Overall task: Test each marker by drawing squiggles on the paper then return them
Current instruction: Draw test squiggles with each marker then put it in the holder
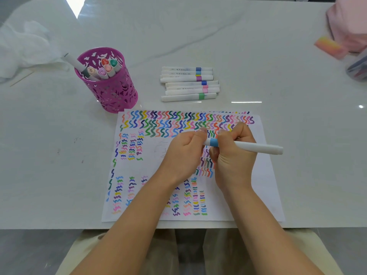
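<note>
Nearest the lens, a lap in beige cloth [85,253] is showing under the table [198,36] edge, and two bare forearms are reaching up from it over the paper [264,185]. The left hand [182,153] is curling its fingers round the left end of a white marker [258,147], hiding that end. The right hand [234,155] is pinching the barrel just right of the marker's blue band. The marker is lying roughly level between the hands, above the middle of the paper, its long white end sticking out to the right.

The paper is lying flat near the table's front edge, carrying rows and columns of coloured squiggles. Beyond its top edge, seven loose markers [188,84] are lying side by side. To their left a purple cut-out holder [111,90] is standing upright with several more markers [103,70] in it. A crumpled white sheet [23,46] is lying at far left, and a pink blurred object [349,22] is sitting at the far right corner.
</note>
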